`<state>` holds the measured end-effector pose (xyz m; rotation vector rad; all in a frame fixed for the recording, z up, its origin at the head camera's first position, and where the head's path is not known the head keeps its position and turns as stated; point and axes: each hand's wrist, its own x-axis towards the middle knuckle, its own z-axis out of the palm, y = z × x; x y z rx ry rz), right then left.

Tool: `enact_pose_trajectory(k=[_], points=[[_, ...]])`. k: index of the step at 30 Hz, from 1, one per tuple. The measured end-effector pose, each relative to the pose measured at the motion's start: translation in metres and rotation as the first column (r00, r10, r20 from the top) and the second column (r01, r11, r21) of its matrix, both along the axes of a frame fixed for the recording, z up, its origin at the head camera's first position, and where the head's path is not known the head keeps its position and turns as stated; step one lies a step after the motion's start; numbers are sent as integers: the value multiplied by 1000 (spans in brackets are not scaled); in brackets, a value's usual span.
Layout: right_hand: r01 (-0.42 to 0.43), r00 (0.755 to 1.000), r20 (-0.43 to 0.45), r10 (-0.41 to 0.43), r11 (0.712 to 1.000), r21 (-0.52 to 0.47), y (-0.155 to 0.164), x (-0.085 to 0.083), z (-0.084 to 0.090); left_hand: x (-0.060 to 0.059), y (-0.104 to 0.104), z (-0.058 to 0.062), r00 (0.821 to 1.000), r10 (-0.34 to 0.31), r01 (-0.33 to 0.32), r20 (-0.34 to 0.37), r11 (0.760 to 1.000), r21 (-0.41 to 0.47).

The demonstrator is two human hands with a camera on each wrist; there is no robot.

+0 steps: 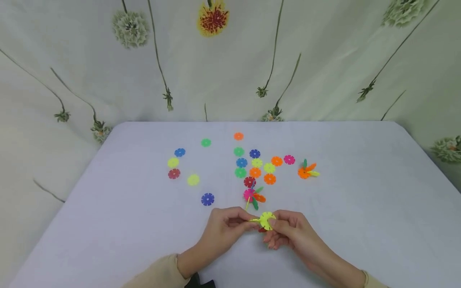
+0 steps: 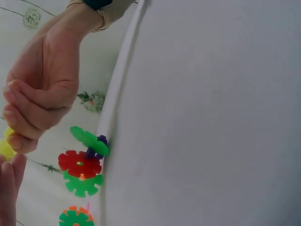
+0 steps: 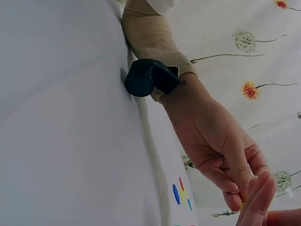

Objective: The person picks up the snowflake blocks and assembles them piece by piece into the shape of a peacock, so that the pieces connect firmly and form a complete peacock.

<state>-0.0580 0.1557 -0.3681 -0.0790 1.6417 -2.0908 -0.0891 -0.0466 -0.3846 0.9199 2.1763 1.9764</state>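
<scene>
In the head view my left hand pinches a yellow notched disc, seen nearly edge-on, between thumb and forefinger. A second yellow notched disc faces the camera, with the thumb of my right hand pressing its edge. The two discs meet between the hands. Part of a red disc shows just under them, mostly hidden by the fingers. Just beyond the hands stands a joined cluster with a pink disc and orange, green, yellow and blue ones. Both wrist views show the fingertips close together, the yellow pieces largely covered.
Loose notched discs lie flat on the white table, among them a dark blue disc, a red disc and an orange disc. Another joined cluster sits to their right. A black object shows near the left sleeve.
</scene>
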Motion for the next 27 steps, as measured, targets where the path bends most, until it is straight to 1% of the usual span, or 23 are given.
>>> enact_pose_trajectory(k=[2, 4, 6, 8, 9, 10, 11, 12, 13, 14, 15, 16, 17, 18, 19, 20, 21, 22, 24, 26, 27], points=[[-5, 1000, 5, 5, 1000, 10, 1, 0, 0, 0, -1, 0, 999, -10, 9, -32, 999, -33], [-11, 1000, 5, 11, 1000, 12, 1, 0, 1, -4, -3, 3, 999, -34, 32, -26, 997, -77], [-19, 1000, -3, 19, 1000, 14, 2, -1, 1, -10, -8, 6, 996, -88, 90, 21, 992, -93], [-20, 1000, -10, 20, 1000, 14, 4, -3, 2, -17, -15, 10, 985, -141, 151, 100, 983, -104], [-18, 1000, -8, 18, 1000, 13, 5, -3, 3, -23, -21, 11, 980, -149, 165, 134, 979, -119], [-15, 1000, -3, 15, 1000, 11, 5, -4, 3, -29, -28, 13, 978, -141, 164, 154, 976, -144], [-11, 1000, 7, 11, 1000, 9, 6, -5, 3, -36, -36, 13, 980, -117, 145, 158, 973, -181], [-6, 1000, 17, 6, 1000, 6, 6, -5, 3, -43, -44, 14, 986, -77, 110, 147, 965, -238], [-3, 1000, 27, 3, 1000, 5, 6, -5, 3, -49, -53, 14, 992, -12, 53, 126, 945, -323], [-2, 999, 33, 2, 1000, 7, 6, -5, 2, -56, -62, 13, 995, 49, -8, 89, 910, -414], [-4, 999, 40, 4, 1000, 11, 6, -5, 1, -61, -71, 12, 994, 95, -57, 50, 865, -499], [-9, 999, 44, 8, 1000, 17, 6, -5, 1, -65, -79, 10, 992, 128, -93, 20, 812, -577], [-14, 999, 45, 13, 1000, 28, 6, -5, 0, -68, -85, 8, 990, 144, -113, -4, 760, -640], [-22, 999, 41, 20, 999, 41, 5, -5, -1, -70, -89, 6, 989, 145, -119, -21, 712, -692], [-31, 999, 31, 29, 998, 59, 5, -5, -2, -71, -92, 4, 990, 138, -116, -30, 676, -728], [-41, 999, 18, 39, 996, 78, 5, -5, -3, -72, -94, 2, 992, 120, -108, -38, 659, -744], [-52, 999, 2, 52, 994, 96, 5, -5, -4, -72, -94, 1, 993, 107, -101, -41, 656, -748], [-61, 998, -17, 64, 991, 116, 4, -5, -4, -73, -93, 0, 994, 94, -100, -51, 658, -746], [-78, 994, -63, 89, 984, 158, 4, -6, -5, -72, -91, 1, 994, 82, -109, -73, 683, -723], [-92, 989, -94, 110, 979, 184, 3, -7, -5, -70, -85, 4, 994, 73, -113, -87, 724, -680], [-97, 988, -103, 118, 977, 191, 3, -7, -5, -68, -80, 7, 996, 56, -90, -72, 755, -649]])
